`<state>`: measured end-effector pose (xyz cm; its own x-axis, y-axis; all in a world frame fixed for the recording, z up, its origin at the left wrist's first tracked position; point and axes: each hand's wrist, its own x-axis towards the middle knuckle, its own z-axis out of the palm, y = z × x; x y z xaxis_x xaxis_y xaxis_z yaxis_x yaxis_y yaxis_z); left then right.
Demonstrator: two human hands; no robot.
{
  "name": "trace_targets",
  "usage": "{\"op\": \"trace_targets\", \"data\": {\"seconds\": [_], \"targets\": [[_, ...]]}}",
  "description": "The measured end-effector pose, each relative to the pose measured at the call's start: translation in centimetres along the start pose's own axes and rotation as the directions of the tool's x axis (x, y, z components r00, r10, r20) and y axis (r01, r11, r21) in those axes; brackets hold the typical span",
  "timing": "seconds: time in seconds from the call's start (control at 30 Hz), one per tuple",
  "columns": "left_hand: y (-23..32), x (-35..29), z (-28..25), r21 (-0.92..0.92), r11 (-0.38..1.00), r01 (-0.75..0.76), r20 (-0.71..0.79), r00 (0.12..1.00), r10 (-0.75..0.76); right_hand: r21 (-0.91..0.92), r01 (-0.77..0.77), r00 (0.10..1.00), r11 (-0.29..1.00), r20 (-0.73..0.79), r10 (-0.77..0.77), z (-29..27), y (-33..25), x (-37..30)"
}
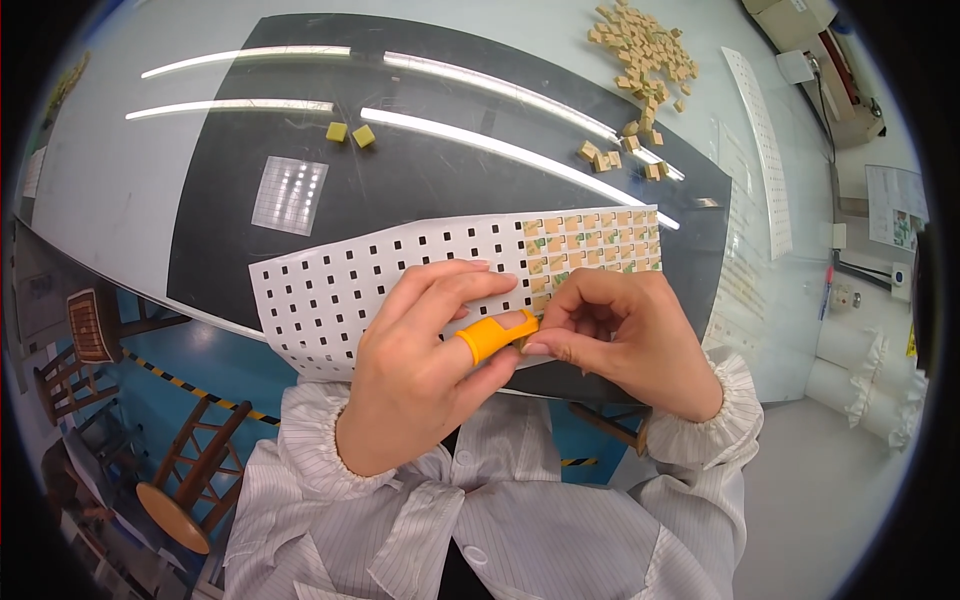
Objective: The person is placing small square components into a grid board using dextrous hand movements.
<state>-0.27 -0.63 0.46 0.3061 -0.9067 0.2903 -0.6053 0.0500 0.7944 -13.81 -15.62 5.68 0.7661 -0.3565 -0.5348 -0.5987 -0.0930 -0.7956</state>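
A white sheet with rows of small square holes lies before me, its front edge bent upward. Small tan square pieces, some marked with green, fill rows at its right end. My left hand lies over the sheet, an orange finger sleeve on its index finger. That finger and the thumb close together near the front edge. Right beside them, my right hand pinches with thumb and index finger. The fingertips of both hands meet around something small and brownish, mostly hidden by the fingers.
Loose tan blocks are heaped at the far right, with several nearer. Two yellow cubes and a clear gridded sheet lie on the dark mat. Another perforated white strip lies right. Wooden stools stand below left.
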Motion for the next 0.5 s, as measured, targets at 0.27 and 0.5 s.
{"op": "trace_targets", "data": {"seconds": [0.27,0.5], "targets": [[-0.1,-0.3,0.3,-0.004,0.999,0.047,-0.028,0.998,-0.047,-0.445,0.165,0.841,0.880,-0.402,-0.361,1.9,2.0,-2.4],[0.0,-0.2,0.3,-0.003,0.999,0.054,-0.029,0.998,-0.054,-0.527,0.208,0.761,0.824,-0.442,-0.475,3.3,3.5,-3.1]]}}
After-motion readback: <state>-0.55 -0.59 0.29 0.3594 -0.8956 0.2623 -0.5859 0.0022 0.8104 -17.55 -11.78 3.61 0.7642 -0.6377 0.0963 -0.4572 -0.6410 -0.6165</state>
